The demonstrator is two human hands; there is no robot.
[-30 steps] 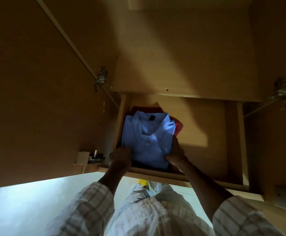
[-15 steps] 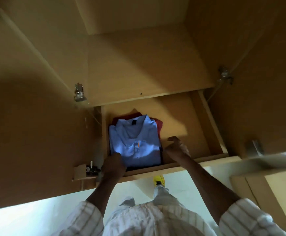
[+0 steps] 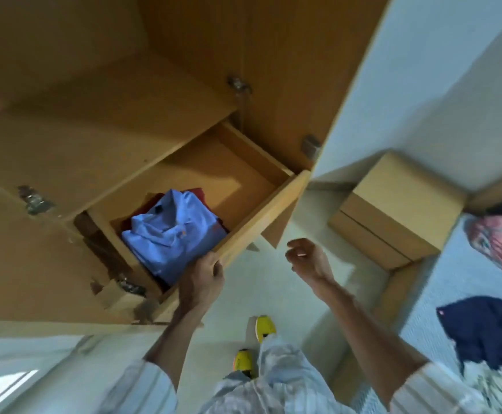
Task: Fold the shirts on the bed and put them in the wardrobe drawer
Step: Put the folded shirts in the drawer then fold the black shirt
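- My left hand (image 3: 202, 274) is curling over the front edge of the wardrobe drawer (image 3: 261, 216), fingers wrapped on the rim, probably so I can push it closed or steady it.
- My right hand (image 3: 305, 256) is hanging in the air just right of the drawer front, fingers loosely curled, gripping nothing, clear of the drawer.
- The blue shirt (image 3: 173, 234) is lying folded in the drawer's near-left corner, on top of a red garment (image 3: 197, 194), collar toward the back; stacking is leaving the drawer's right side free.
- A dark navy shirt (image 3: 488, 330) is lying unfolded on the bed (image 3: 441, 282), so the task is looking unfinished.
- A patterned pink bundle (image 3: 500, 243) is sitting further along the bed.
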